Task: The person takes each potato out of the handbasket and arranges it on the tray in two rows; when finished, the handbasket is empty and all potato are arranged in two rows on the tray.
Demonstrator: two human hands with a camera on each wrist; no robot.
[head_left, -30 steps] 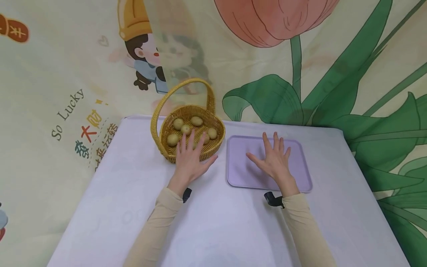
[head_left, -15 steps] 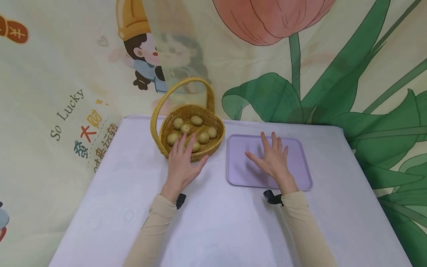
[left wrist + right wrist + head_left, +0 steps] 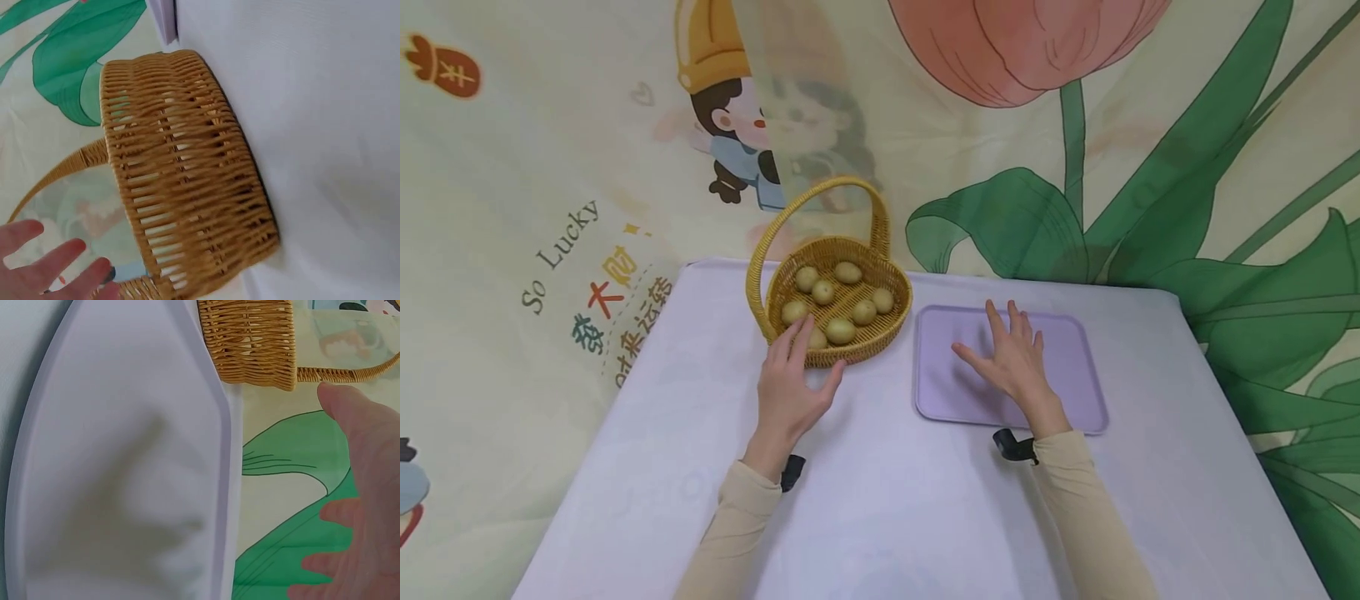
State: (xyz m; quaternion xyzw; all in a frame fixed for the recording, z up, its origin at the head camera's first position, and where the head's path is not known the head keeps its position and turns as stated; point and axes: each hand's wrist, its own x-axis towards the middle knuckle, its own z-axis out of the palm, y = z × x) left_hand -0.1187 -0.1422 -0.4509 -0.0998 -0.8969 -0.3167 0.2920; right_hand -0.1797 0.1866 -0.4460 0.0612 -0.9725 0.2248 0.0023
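Potatoes [image 3: 864, 312] (or lookalikes) lay in the wicker basket [image 3: 872, 348], none yet in hand, while the left hand [image 3: 787, 390] hung spread by the basket's near rim and the right hand [image 3: 1017, 368] likewise above the tray [image 3: 942, 375].

Small objects [image 3: 823, 292] in a basket [image 3: 868, 350] left of a tray [image 3: 938, 387], both on a table [image 3: 895, 508] before a backdrop [image 3: 955, 158]

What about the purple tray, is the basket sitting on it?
No, the basket stands on the white cloth beside the purple tray, not on it.
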